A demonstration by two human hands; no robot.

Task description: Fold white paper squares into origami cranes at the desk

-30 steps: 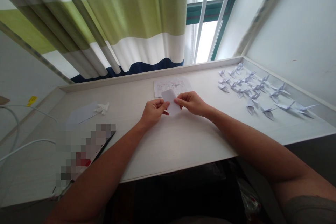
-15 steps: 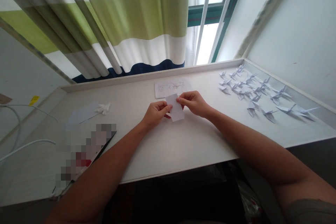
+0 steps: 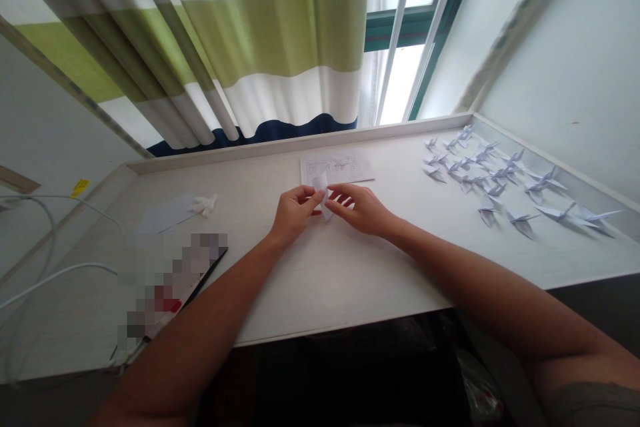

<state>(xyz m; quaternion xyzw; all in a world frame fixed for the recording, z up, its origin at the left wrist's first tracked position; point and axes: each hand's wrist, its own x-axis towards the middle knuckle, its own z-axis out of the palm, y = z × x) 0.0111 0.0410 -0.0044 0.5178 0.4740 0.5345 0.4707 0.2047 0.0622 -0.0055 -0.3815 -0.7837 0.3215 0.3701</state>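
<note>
Above the middle of the white desk (image 3: pixel 320 280), a small piece of white paper (image 3: pixel 321 181) is held up between both hands. It now looks narrow and bent over lengthwise, its lower part partly covered by fingers. My left hand (image 3: pixel 296 211) pinches it from the left, thumb on the near face. From the right, my right hand (image 3: pixel 361 208) has its thumb and fingertips closed on the paper's edge. Just behind the hands lies a printed sheet (image 3: pixel 345 165). Several folded white paper cranes (image 3: pixel 500 170) stand in a group on the right.
On the left lie loose white paper (image 3: pixel 165 212) and a crumpled white tissue (image 3: pixel 204 205). A dark-edged, blurred-out device (image 3: pixel 175 287) is near my left forearm, with white cables (image 3: pixel 65 271) beyond. A low rim runs along the back, below a striped curtain (image 3: pixel 280 33).
The paper was a flat, wider rectangle facing me; it is now bent narrower. My right hand has come down and closer to the left one. The view has shifted slightly.
</note>
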